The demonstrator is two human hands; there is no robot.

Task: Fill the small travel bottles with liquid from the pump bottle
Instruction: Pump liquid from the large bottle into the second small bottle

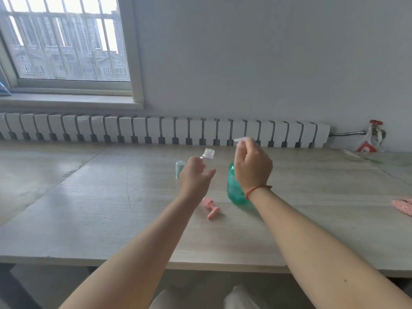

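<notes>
Head view: left hand (196, 179) holds a clear, open small bottle (209, 160), looking empty. Right hand (253, 166) curls over the green pump bottle's (235, 190) white top (243, 139).

Open travel bottle (209, 157) left of pump bottle (234, 188), loose pump cap (211, 208) before both, on table (89, 208).

Bare forearms, no sleeves.
A thin red string bracelet (258, 190) circles the right wrist; pale trousers (236, 297) cover the knees below.
</notes>
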